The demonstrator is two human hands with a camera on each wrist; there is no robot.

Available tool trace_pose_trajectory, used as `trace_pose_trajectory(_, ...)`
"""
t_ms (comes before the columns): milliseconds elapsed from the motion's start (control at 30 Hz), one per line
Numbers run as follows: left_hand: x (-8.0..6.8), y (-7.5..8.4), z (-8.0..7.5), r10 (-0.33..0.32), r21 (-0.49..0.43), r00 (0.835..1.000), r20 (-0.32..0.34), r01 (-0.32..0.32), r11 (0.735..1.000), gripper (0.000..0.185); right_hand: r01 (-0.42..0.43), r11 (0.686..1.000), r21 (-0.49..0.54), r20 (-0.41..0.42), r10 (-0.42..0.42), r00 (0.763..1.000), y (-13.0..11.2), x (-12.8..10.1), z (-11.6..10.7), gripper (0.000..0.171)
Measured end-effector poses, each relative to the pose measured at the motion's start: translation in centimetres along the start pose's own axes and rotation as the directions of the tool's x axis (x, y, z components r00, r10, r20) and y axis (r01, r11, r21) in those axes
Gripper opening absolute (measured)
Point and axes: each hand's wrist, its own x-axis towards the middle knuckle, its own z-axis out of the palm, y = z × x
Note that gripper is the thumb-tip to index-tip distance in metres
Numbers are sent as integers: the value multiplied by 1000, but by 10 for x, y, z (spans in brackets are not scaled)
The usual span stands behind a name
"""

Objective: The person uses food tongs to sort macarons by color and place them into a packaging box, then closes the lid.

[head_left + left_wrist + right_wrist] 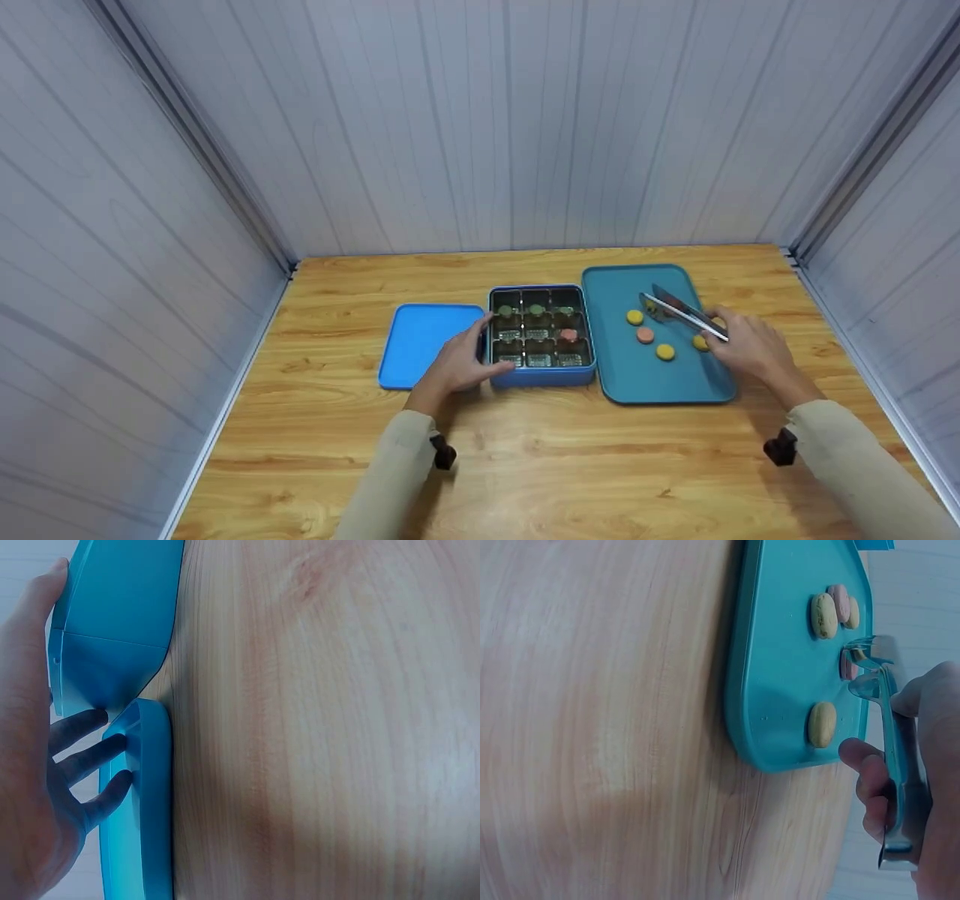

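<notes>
Blue compartment box steadied by the left hand; metal tongs held over the teal tray by the right hand.

The square blue box [541,336] holds a dark nine-cell insert: green pieces sit in the far row, one pink piece [569,334] in the middle row at 3 o'clock. The oval teal tray [637,375], just right of the box, carries three yellow rounds and one pink round [645,335]. The left hand [459,363] rests against the box's left wall, thumb on the near edge, fingers [90,757] spread and nearly straight over the flat blue lid [420,343] at 9 o'clock. The right hand [750,348] grips the shiny metal tongs [684,313], fingers curled round the handles; the tips point toward 10 o'clock, beside the far yellow round [635,317]. The wooden table [525,465] shows smooth grain.
</notes>
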Motion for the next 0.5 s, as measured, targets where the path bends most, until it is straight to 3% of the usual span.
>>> trace_pose_trajectory(500, 0, 1, 0, -15, 7, 1000, 4, 15, 1000, 110, 3, 1000, 11, 19, -4, 1000, 0, -2, -3, 36)
